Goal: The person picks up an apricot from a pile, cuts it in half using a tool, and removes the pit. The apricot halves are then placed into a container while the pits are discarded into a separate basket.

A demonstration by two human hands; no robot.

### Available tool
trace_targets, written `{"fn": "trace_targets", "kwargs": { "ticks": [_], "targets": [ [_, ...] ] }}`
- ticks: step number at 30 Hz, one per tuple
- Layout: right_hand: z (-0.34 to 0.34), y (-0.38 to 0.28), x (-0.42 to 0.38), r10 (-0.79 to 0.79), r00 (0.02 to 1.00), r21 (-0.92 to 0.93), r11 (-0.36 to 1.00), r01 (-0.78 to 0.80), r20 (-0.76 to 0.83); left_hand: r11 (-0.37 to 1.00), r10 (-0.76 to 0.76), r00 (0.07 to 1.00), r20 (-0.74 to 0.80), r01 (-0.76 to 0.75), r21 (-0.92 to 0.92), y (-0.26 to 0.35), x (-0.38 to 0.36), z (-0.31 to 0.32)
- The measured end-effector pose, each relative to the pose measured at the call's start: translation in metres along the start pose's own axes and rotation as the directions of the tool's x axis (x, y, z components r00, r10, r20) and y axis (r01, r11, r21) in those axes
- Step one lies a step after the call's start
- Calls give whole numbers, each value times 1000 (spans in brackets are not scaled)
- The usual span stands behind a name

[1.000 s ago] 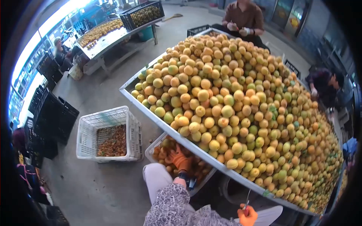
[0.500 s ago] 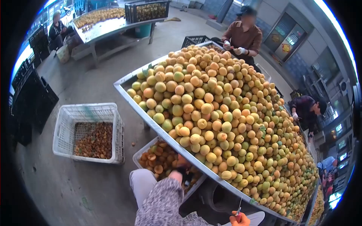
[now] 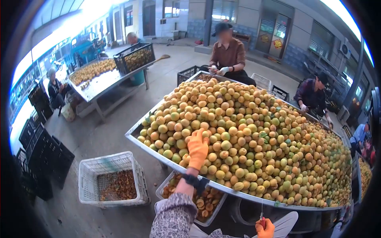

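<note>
My left hand, in an orange glove, reaches over the table's near edge onto a large heap of apricots. Its fingers are stretched out and touch the fruit; their tips are partly lost among the apricots. At the bottom, my right hand, also orange-gloved, is closed round a small knife with a red handle and a thin blade pointing up. Below my left forearm, under the table's edge, a white crate holds halved apricots, partly covered by my sleeve.
A white basket with dark reddish-brown pieces stands on the floor at left. The metal rim borders the heap. Across it sit a person in brown and another in dark clothing. Black crates are stacked far left; another fruit table stands behind.
My left hand has risen from the crate of halved apricots to the heap on the table. My right hand still holds the knife low. The view has tilted up.
</note>
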State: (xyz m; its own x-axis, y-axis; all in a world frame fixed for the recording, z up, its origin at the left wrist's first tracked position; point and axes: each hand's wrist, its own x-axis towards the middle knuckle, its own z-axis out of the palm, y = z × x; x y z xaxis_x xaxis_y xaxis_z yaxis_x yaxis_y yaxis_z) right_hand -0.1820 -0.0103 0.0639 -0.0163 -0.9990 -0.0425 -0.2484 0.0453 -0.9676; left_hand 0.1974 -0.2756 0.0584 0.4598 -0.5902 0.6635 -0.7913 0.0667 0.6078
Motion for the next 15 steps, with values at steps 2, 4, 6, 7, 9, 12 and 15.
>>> {"fn": "trace_targets", "kwargs": {
  "ticks": [2, 4, 6, 7, 9, 12, 15],
  "targets": [
    [-14, -7, -2, 41, 999, -57, 998, -39, 22, 907, -90, 952, 292, -43, 419, 4, 22, 21],
    [-24, 15, 1, 51, 998, 1, 999, -51, -26, 896, -13, 944, 330, -135, 422, -12, 22, 40],
    [-25, 9, -3, -28, 994, 73, 997, 35, -104, 896, -73, 910, 408, -119, 428, -39, 24, 69],
    [-27, 1, 1, -72, 983, -2, 997, 72, -167, 879, 48, 928, 368, -215, 425, -64, 23, 75],
    [-31, -8, 6, -110, 961, -71, 993, 95, -255, 925, 106, 966, 235, -182, 334, -45, 23, 73],
    [-41, -8, 14, -212, 952, -88, 976, 197, -221, 808, -197, 878, 437, 398, -435, 55, 10, -4],
    [-40, -9, 29, -19, 998, 417, 909, -10, 66, -34, 61, 660, 749, 751, -659, 112, -47, -40]
  ]
}}
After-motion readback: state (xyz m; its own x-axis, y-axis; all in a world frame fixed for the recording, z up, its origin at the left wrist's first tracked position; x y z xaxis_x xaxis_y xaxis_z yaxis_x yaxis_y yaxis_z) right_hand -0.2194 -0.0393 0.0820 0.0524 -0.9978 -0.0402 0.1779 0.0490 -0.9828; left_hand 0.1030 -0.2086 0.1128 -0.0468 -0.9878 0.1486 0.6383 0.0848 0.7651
